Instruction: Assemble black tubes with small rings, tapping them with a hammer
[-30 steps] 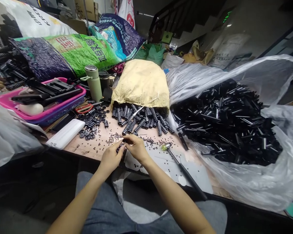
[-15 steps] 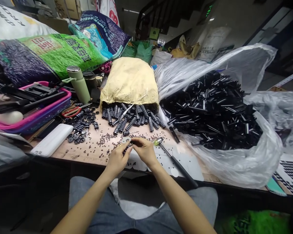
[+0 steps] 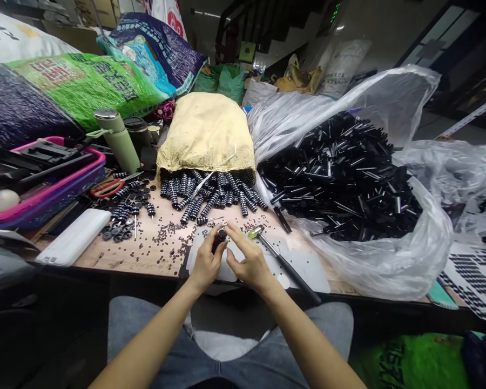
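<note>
My left hand is closed round a black-and-white checkered rod, its dark end turned up toward me over the front of the table. Just to the right, my right hand has its thumb and fingers apart, its fingertips close to the rod's end. A gap shows between its thumb and the left hand. Beyond the hands, several similar checkered rods spill from the mouth of a yellow sack. A hammer with a black handle lies on a grey sheet at the right.
Tiny dark rings are scattered over the tabletop. At the left are a white power bank-like block, red-handled scissors, a green flask and a pink basket. A clear plastic bag holds many black tubes.
My right hand has come off the rod and opened. The rod, in my left hand, has turned so its end faces up. The whole view has shifted slightly.
</note>
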Demonstrator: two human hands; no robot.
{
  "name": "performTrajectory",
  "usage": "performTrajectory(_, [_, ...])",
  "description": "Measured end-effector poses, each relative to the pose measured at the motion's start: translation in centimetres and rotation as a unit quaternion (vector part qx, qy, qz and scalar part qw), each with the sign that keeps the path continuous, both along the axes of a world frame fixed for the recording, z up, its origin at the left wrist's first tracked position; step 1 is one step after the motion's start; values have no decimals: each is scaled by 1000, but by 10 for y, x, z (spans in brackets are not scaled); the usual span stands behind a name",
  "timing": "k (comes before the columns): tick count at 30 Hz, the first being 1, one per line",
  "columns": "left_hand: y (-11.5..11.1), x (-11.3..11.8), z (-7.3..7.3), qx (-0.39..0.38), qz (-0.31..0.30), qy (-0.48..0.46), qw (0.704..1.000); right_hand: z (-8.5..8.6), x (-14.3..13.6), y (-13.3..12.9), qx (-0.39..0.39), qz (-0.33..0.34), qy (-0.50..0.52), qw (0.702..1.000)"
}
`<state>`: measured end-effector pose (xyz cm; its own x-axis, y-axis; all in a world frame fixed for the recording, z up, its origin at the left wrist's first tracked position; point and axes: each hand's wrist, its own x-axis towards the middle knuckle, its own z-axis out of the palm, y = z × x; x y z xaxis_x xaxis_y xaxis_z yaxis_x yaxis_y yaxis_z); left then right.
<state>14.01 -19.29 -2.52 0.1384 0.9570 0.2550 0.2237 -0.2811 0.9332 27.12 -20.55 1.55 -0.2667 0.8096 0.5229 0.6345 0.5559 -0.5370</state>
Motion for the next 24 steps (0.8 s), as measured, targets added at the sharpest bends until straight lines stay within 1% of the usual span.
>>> performTrajectory(3, [1,-1,-7,-69,-26,-54,996,7,7,2,-16,-65,56,996])
performTrajectory(4, [2,-2,-9,-95,-28,-74,992,8,9,4,-26,-84,74,993])
performTrajectory(6, [5,-6,-9,-143,-16,-145,979,7,12,9,-50,-100,100,989])
performTrajectory(7, [6,-10,-7,-167,-4,-193,967,6,11,12,-61,-98,106,988])
performTrajectory(9, [8,-21,-1,-210,24,-291,933,1,5,18,-74,-85,105,988])
performTrajectory(11, [8,-38,6,-225,64,-357,905,-5,-10,25,-83,-62,91,990])
performTrajectory(12, [7,-50,9,-221,91,-373,897,-8,-21,29,-87,-47,77,992])
performTrajectory(14, [3,-77,13,-196,162,-384,888,-13,-52,39,-95,-3,16,995])
performTrajectory(16, [-3,-109,14,-167,246,-375,878,-17,-92,52,-98,58,-69,991])
performTrajectory(18, [-10,-139,13,-139,322,-355,867,-20,-135,65,-93,112,-111,983])
performTrajectory(19, [-14,-153,12,-129,350,-345,861,-21,-155,72,-88,132,-124,980])
performTrajectory(20, [-17,-165,11,-122,370,-336,857,-23,-174,77,-84,144,-135,977])
performTrajectory(22, [-23,-181,8,-113,391,-325,854,-29,-204,86,-78,152,-154,973])
performTrajectory(24, [-26,-189,3,-111,394,-309,858,-36,-223,91,-78,152,-165,971])
